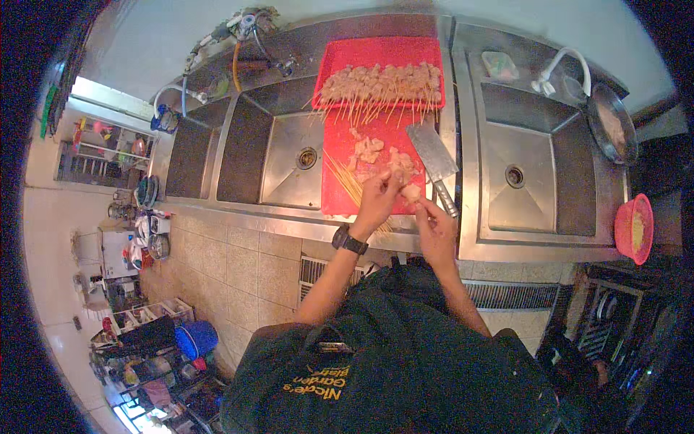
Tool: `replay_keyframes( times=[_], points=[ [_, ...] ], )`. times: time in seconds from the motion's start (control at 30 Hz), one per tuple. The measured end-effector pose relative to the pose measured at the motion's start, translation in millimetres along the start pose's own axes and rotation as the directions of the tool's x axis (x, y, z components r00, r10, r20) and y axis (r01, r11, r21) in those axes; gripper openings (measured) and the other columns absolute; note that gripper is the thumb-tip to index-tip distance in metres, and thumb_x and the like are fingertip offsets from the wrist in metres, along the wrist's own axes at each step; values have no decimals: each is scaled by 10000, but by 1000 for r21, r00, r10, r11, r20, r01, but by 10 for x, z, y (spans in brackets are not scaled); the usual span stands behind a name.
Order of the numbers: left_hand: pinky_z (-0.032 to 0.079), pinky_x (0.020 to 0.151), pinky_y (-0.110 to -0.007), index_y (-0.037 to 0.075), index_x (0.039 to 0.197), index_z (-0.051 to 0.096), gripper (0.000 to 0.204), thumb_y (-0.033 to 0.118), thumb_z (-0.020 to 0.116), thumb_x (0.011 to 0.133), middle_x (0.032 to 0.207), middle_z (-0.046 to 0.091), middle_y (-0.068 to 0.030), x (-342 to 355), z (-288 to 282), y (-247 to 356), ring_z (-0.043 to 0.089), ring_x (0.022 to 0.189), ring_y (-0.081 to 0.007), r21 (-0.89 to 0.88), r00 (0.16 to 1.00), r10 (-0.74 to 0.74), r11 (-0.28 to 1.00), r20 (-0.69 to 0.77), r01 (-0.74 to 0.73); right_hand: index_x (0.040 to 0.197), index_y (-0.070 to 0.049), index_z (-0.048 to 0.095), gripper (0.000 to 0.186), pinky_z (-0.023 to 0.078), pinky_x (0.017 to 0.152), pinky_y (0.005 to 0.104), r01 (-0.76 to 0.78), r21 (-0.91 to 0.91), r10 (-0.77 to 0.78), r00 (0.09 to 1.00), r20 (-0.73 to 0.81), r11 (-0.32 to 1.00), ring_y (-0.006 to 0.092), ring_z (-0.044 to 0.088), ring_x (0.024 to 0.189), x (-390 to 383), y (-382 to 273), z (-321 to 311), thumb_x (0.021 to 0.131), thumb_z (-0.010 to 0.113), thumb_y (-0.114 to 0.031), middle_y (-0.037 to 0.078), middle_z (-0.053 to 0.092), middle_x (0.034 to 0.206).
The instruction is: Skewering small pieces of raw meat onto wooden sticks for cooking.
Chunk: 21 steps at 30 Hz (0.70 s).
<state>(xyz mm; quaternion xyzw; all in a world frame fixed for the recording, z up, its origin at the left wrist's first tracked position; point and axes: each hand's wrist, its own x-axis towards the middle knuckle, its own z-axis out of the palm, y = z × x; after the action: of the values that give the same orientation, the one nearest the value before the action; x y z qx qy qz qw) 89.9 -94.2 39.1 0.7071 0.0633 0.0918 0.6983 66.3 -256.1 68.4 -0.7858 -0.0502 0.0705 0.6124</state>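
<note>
A dark, greenish-black top (434,376) bears yellow lettering (325,383) on the left side of its front; both forearms (463,300) are bare, and a chunky black watch (350,239) circles the left wrist (361,227).

A pale, plain wall (622,54) rises behind a long stainless-steel counter (275,219) with deep sink basins (285,173). Along its near side runs a floor (240,267) of beige square tiles, with a slotted drain grate (517,295) toward the right. At far left, a bright white strip (108,94) sits above a barred rack (108,150). Dark metal shelving (611,311) stands near right, in dimmer light.
</note>
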Motion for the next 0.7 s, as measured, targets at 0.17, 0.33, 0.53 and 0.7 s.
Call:
replay_keyframes(
  times=[0.17, 0.33, 0.53, 0.7],
  points=[
    [456, 617, -275, -17, 878, 639, 274, 215, 548, 994, 752, 600, -26, -62, 141, 338, 540, 683, -103, 101, 998, -65, 993, -12, 66, 1147, 36, 638, 299, 485, 713, 251, -77, 153, 81, 997, -17, 985, 110, 610, 809, 12, -32, 15, 962, 600, -195, 77, 686, 957],
    [472, 639, -268, -19, 920, 675, 223, 182, 590, 966, 804, 633, -37, -26, -8, 494, 579, 720, -95, 449, 987, 37, 887, 153, -103, 1162, 24, 629, 303, 483, 731, 258, -49, 145, 55, 998, -35, 988, 113, 607, 832, -17, 83, 37, 963, 599, -202, 72, 679, 943],
    [470, 654, -242, -12, 997, 695, 184, 148, 626, 938, 854, 664, -12, -74, -141, 336, 576, 739, -66, 234, 979, -66, 972, 191, 20, 1165, 37, 626, 323, 501, 862, 304, -110, 258, 120, 992, -24, 960, 178, 639, 956, -63, 155, 53, 976, 588, -222, 119, 681, 1075],
    [507, 819, -270, -13, 1020, 688, 206, 165, 617, 945, 986, 679, -26, -159, -267, 199, 635, 907, -128, 181, 977, -124, 979, 176, 92, 1157, 40, 632, 334, 497, 838, 299, -117, 287, 177, 966, -190, 951, 173, 633, 942, -60, 67, 17, 978, 577, -236, 119, 684, 1064]
  ],
)
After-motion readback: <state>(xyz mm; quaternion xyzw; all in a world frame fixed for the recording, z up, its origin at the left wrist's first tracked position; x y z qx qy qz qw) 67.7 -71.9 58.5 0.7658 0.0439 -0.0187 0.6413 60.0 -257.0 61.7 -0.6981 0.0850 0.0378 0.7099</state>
